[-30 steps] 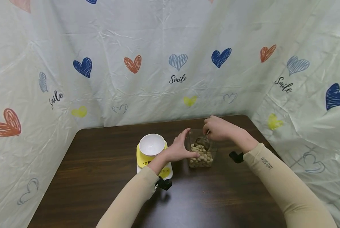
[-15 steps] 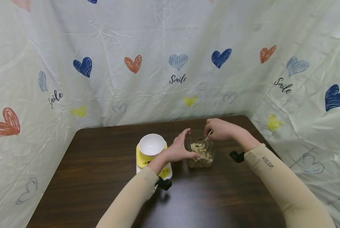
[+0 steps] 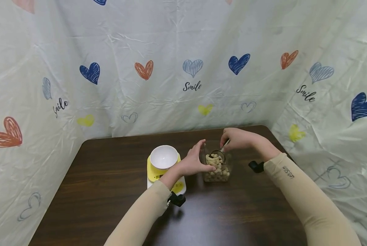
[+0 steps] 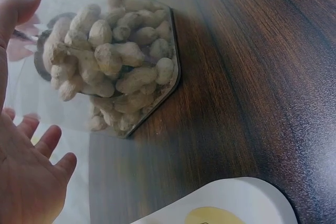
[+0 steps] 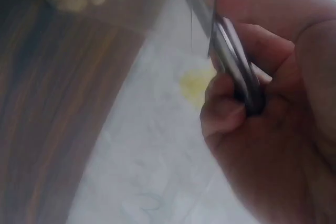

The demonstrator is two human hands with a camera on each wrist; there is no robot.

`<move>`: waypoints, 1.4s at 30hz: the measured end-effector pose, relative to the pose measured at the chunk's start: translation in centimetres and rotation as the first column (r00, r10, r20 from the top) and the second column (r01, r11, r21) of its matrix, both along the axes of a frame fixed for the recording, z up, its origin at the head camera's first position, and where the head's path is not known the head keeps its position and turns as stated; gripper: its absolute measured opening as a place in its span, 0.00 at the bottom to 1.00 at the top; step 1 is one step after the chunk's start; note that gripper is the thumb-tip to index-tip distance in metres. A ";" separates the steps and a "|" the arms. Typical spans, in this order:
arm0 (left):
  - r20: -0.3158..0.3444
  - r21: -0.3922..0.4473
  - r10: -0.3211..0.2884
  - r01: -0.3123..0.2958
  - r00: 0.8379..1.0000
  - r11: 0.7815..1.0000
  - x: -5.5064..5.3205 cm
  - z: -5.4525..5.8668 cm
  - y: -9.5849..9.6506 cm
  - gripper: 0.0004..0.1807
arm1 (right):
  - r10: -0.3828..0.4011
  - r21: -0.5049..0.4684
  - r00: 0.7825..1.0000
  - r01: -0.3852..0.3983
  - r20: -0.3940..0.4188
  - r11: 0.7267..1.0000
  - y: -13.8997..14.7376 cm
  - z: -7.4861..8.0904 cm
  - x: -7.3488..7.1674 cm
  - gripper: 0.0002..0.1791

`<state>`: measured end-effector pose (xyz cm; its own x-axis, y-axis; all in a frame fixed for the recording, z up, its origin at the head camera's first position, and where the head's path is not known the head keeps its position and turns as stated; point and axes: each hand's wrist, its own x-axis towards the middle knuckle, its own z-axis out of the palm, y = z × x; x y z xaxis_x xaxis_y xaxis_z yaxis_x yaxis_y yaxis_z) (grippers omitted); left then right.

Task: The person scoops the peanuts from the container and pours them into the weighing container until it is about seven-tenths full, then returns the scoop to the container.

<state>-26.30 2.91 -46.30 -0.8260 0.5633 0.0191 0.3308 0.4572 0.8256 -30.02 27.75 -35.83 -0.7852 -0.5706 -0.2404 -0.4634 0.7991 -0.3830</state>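
A clear plastic container point(image 3: 216, 178) of unshelled peanuts point(image 4: 108, 59) stands right of the middle of the table in the head view. My left hand point(image 3: 192, 163) holds its left side, thumb at the near rim and fingers spread along the far part. My right hand point(image 3: 238, 139) grips the handle of a metal ladle point(image 3: 226, 143) above the container's right side. The ladle's round bowl is inside the container, with peanuts in and around it. In the right wrist view the fingers curl round the metal handle point(image 5: 231, 56).
A white bowl point(image 3: 164, 156) sits on a yellow and white kitchen scale point(image 3: 152, 172), left of the container and partly behind my left wrist. The dark wooden table point(image 3: 109, 171) ends at a cloth backdrop point(image 3: 171, 112) printed with hearts.
My right hand has drawn back slightly and tilted the ladle, so its bowl turned from upright to flatter among the peanuts. The left hand and container have stayed put.
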 end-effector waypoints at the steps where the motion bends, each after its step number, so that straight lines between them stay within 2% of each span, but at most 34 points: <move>1: 0.000 0.002 0.000 0.000 1.000 1.000 0.0 0.0 0.0 0.64 | 0.000 0.005 1.000 0.000 0.006 1.000 -0.1 0.0 0.0 0.04; 12: 0.000 -0.003 0.000 0.000 1.000 1.000 -0.1 -0.1 0.1 0.64 | 0.036 0.010 0.999 -0.036 -0.022 0.999 0.8 -0.6 -0.6 0.02; 19: 0.006 0.006 0.005 -0.005 1.000 1.000 0.0 0.0 0.1 0.65 | -0.042 -0.029 0.997 0.044 0.059 0.999 1.6 0.2 -1.0 0.03; 26: -0.002 0.020 -0.005 0.005 1.000 1.000 -0.1 0.1 0.1 0.64 | -0.057 -0.071 0.991 0.066 0.120 0.995 1.8 0.5 -1.4 0.05; 32: 0.005 0.000 0.003 -0.003 1.000 1.000 -0.1 -0.2 0.1 0.66 | -0.126 -0.087 0.975 0.143 0.182 0.986 2.5 0.6 -1.7 0.07; 42: 0.002 0.005 -0.003 0.003 1.000 1.000 -0.1 -0.2 0.1 0.65 | -0.112 -0.132 0.971 0.141 0.210 0.981 2.9 0.6 -1.9 0.09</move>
